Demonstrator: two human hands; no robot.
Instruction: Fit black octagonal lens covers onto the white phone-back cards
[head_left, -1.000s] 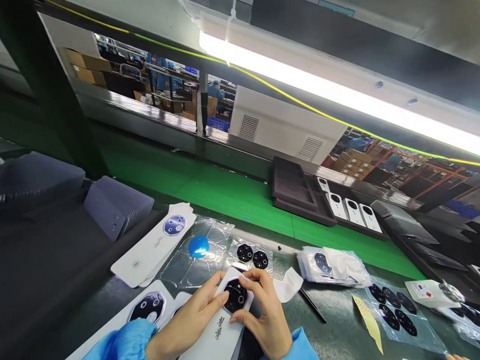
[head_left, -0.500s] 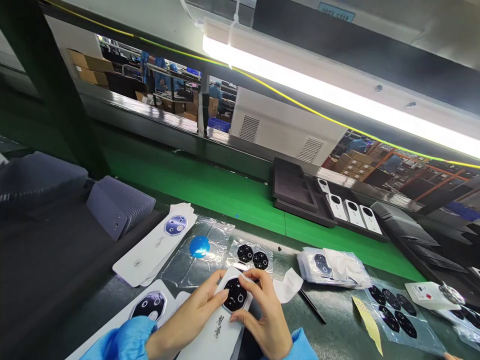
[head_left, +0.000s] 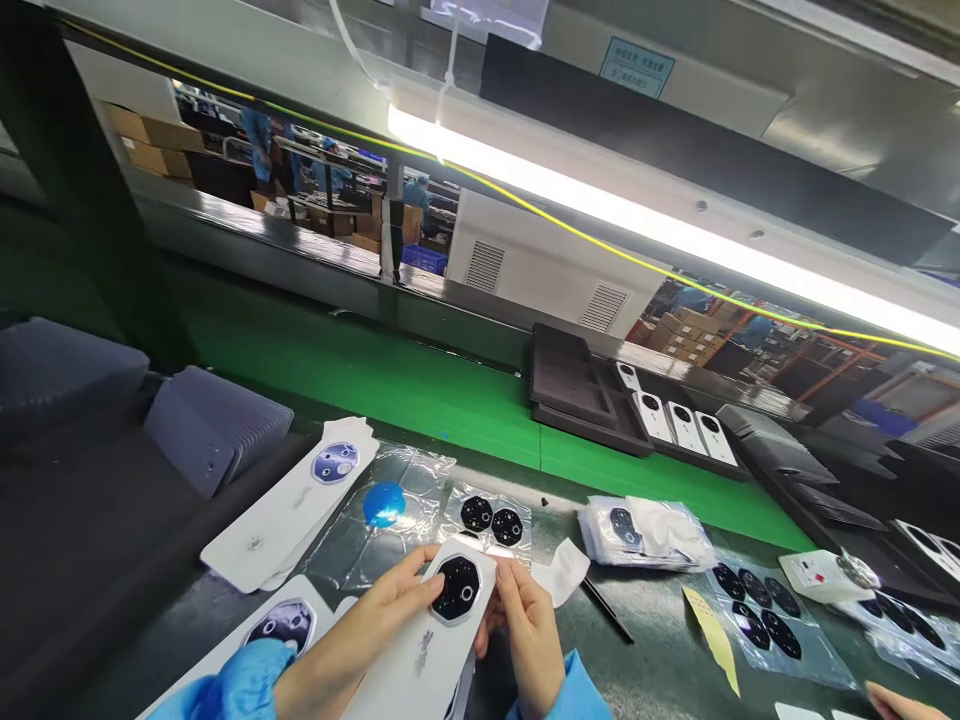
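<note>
A white phone back cover (head_left: 397, 665) is held tilted at the lower middle, with a black octagonal camera lens plate (head_left: 456, 590) on its upper part. My left hand (head_left: 386, 610) grips its left side, thumb on the plate's left edge. Closed on the upper right edge, my right hand (head_left: 531, 620) has its thumb on the rim and other fingers partly behind. Below the left wrist lies another white cover (head_left: 225, 670) with a shiny lens plate. Just beyond the hands, a clear sheet carries black lens plates (head_left: 507, 526). White cloth (head_left: 564, 572) and a black pen-like stick (head_left: 609, 610) lie to the right.
Stacked white covers (head_left: 262, 520) and grey panels (head_left: 217, 430) stand left. A blue disc (head_left: 384, 504) lies on clear film. Rightward are bagged parts (head_left: 645, 535), yellow paper (head_left: 711, 640), a white bottle (head_left: 821, 578) and another person's hand (head_left: 892, 703). Dark trays (head_left: 577, 380) rest on the green surface.
My right hand has moved off the lens plate's face to the cover's right edge, fingers now partly behind. The other person's hand shows more at lower right. The view has shifted slightly.
</note>
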